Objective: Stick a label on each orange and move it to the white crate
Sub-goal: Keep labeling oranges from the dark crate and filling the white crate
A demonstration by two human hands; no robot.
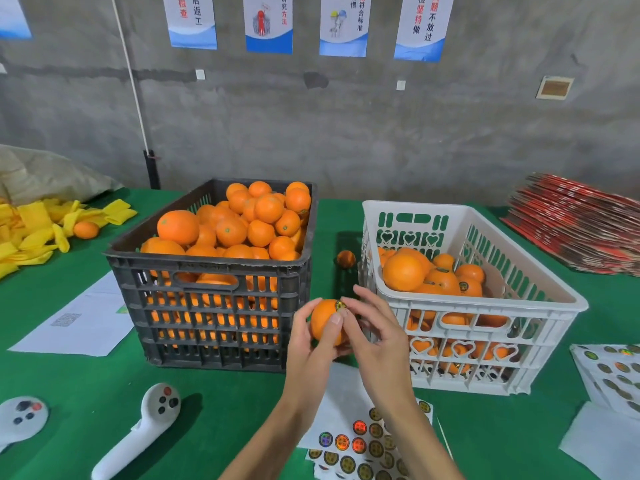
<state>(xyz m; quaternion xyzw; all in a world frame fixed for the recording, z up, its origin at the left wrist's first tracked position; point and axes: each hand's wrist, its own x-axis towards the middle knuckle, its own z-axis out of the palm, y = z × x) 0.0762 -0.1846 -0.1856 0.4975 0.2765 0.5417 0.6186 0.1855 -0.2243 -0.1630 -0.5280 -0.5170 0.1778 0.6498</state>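
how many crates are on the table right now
2. A black crate heaped with oranges stands left of centre, and a white crate, partly filled, stands to its right. Nothing in view seems able to hide a third.

Both hands (346,337) around labelled orange (323,322)

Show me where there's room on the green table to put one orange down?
Bare green cloth lies between the black crate, the paper sheet and the white controller. It's crowded near the sticker sheets beside the white crate, and the gap between crates is narrow.
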